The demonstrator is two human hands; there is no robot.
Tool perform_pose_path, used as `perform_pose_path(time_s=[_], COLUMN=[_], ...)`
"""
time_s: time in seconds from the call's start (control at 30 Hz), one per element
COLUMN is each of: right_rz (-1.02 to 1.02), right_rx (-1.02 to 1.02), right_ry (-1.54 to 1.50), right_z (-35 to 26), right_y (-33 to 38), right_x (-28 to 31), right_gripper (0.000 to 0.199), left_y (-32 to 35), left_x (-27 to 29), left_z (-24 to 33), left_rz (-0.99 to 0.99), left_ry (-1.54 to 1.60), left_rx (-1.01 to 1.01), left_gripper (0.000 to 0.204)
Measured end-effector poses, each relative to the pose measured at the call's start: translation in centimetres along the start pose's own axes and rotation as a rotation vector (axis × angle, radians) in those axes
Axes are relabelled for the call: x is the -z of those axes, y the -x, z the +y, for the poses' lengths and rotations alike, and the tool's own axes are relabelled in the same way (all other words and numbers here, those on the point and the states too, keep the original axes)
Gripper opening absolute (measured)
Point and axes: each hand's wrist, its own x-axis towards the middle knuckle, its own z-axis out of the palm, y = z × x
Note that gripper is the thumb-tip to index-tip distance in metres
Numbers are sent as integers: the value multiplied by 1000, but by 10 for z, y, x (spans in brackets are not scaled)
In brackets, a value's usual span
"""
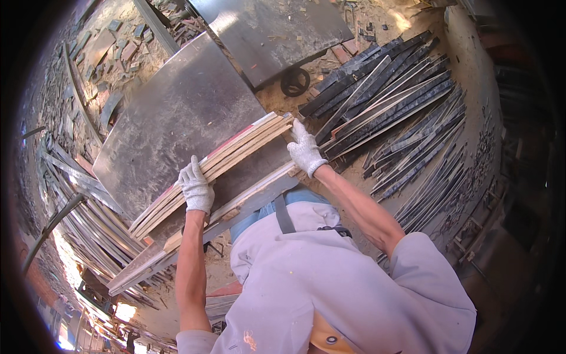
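While the knit-gloved left grip [197, 186] clasps a stack of long, rough-edged wooden strips [247, 146] midway, the right grip [305, 150] holds its right-hand end, over the scuffed, flat metal worktop [177, 112].

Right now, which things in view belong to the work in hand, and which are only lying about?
Apparently in the work:
stack of wooden strips, touched by left grip and right grip
metal table in front

Apparently lying about:
dark strip pile, right
long strips, left
broken scraps, upper left
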Motion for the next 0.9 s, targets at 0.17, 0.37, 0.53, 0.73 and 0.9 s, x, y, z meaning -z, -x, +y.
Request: perform_pose_path(time_s=[0.17,0.37,0.53,0.73,0.9], right_rz=[53,-40,-326,-378,-310], right_rx=[101,875,1042,1075,1110], right_ry=[121,767,1262,1149,1206], right_z=[-21,-95,-94,-106,-114], right_y=[9,22,-44,-51,-47], right_x=[3,-33,-76,-70,-65], right_gripper=[83,101,67,38,39], left_y=[1,2,1,4,-2], left_x=[-5,-6,-6,-5,-5], left_z=[-4,-4,0,9,13], left_rz=[-15,-37,-21,51,122], left_ry=[-13,-2,1,-26,-60], left_rx=[6,32,37,58,76], left_gripper=[110,106,105,109,108])
